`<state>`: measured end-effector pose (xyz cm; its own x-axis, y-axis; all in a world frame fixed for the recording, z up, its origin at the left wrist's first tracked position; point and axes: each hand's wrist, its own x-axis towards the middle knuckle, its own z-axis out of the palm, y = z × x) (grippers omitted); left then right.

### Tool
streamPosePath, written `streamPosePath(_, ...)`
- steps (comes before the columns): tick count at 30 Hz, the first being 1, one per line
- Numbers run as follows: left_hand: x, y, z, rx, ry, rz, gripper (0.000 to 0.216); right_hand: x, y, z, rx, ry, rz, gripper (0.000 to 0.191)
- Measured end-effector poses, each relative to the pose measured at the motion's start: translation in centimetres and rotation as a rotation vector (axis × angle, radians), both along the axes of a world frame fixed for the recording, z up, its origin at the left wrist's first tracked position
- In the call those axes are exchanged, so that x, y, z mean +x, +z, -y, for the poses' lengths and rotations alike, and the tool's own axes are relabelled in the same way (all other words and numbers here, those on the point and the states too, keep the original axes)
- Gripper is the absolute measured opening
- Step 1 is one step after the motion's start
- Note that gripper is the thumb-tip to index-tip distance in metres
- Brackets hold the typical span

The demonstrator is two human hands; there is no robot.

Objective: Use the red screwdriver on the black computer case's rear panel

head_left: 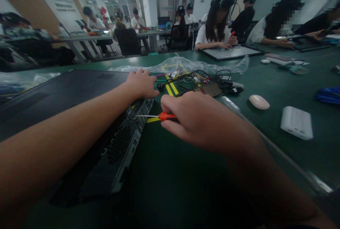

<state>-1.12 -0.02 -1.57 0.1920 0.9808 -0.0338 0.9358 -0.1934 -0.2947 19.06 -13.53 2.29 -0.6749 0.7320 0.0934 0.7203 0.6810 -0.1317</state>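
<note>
A black computer case (87, 89) lies on its side on the green table at the left, its rear panel (120, 144) with vent holes and ports turned toward the right. My left hand (142, 84) lies on the far corner of the case, fingers stretched out and slightly apart. In my right hand (188, 115), closed around the handle, is a screwdriver (164, 116) with an orange handle. Its thin shaft points left, and the tip is at the rear panel; whether it sits in a screw is too small to tell.
Beyond the case lie tangled cables (196, 76) and crumpled clear plastic wrap (172, 62). To the right are a white power adapter (296, 122), a pale rounded object (259, 102) and a blue bundle (329, 95). Across the table, people handle flat panels (233, 52).
</note>
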Motion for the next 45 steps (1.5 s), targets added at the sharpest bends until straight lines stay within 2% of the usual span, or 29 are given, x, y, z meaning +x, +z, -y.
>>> streamPosePath(15,-0.03,-0.13,-0.09,0.013,-0.017,-0.014,0.08,-0.27,-0.08,0.21,-0.002,-0.013,0.014,0.037)
streamPosePath(23,0.12,0.14,0.28,0.009,-0.025,-0.02,0.077,-0.25,-0.31,0.1,0.059,0.017,-0.028,0.005)
streamPosePath(45,0.1,0.3,0.34,-0.004,-0.012,0.001,0.077,-0.16,-0.15,0.03,0.048,0.015,-0.051,0.008)
